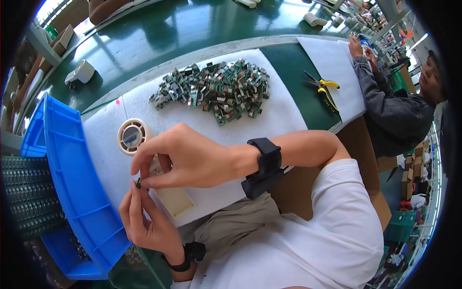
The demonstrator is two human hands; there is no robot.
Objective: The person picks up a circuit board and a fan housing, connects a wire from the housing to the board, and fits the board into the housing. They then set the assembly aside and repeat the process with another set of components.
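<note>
My left hand (146,222) and my right hand (190,159) meet over the near left of a white foam sheet (284,103). Pinched between their fingertips is a small circuit board (138,183), mostly covered by the fingers. Both hands are closed on it. A cream-coloured flat plastic piece (176,202) lies under the hands, partly hidden by them. Just beyond my right hand sits a round white ring-shaped part (133,137) with a dark disc in its middle. Farther out on the foam is a heap of small green circuit boards with metal connectors (219,91).
A blue plastic bin (79,178) stands at the left, beside stacked green board panels (31,195). Yellow-and-black pliers (326,94) lie on the green mat at right. Another person (394,103) works farther right. A white plastic part (81,73) rests on the far green surface.
</note>
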